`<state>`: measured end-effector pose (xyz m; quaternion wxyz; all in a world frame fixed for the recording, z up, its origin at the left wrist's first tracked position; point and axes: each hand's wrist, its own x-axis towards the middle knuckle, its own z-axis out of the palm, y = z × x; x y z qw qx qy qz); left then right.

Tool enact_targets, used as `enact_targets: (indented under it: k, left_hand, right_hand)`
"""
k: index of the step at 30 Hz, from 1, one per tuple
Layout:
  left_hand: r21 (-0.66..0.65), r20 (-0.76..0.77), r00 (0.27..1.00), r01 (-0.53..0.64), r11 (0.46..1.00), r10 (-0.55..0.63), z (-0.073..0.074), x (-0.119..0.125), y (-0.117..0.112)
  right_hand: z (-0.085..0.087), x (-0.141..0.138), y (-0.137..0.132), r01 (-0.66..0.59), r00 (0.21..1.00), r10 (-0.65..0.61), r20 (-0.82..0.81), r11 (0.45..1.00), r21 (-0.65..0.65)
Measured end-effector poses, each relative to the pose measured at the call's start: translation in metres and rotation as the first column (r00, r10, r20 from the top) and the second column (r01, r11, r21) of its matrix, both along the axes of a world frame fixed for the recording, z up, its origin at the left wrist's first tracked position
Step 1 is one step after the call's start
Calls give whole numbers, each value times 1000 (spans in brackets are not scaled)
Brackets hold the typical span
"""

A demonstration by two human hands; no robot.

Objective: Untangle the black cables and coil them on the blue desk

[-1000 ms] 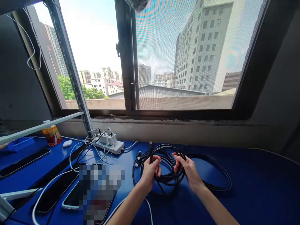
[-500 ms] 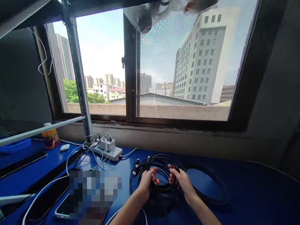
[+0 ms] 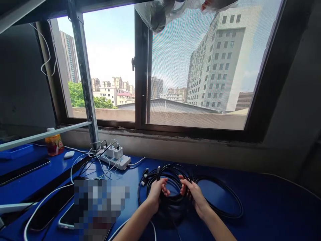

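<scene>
A coiled black cable [image 3: 175, 200] is held between my two hands just above the blue table. My left hand [image 3: 157, 190] has its fingers curled round the left side of the coil. Opposite it, my right hand [image 3: 193, 191] grips the right side, with thumb and fingers closed on the strands. One cable plug [image 3: 158, 169] sticks up beside my left hand. Further plugs [image 3: 145, 173] lie just left of it, among more black loops. To the right of my right hand, another loop of black cable [image 3: 225, 216] rests on the table.
A white power strip [image 3: 120, 163] with chargers and tangled wires stands behind, to the left. Phones [image 3: 51, 206] lie on the blue table [image 3: 271, 207] at left, near a jar [image 3: 54, 144] and a white case [image 3: 69, 154]. A metal shelf post [image 3: 84, 73] rises before the window.
The view has shifted slightly. Both hands keep hold of the coiled cable in nearly the same place, with little visible movement.
</scene>
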<state>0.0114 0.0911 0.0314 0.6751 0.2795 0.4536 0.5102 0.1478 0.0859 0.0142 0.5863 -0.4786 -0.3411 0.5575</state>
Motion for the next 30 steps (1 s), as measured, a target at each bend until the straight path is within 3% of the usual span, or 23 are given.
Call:
enact_targets:
  k: [30]
  left_hand:
    - [-2,7,1000,12,1000,-12,-2,0,1]
  right_hand:
    - [12,-5,-6,22,997,-28,-66,996,-87]
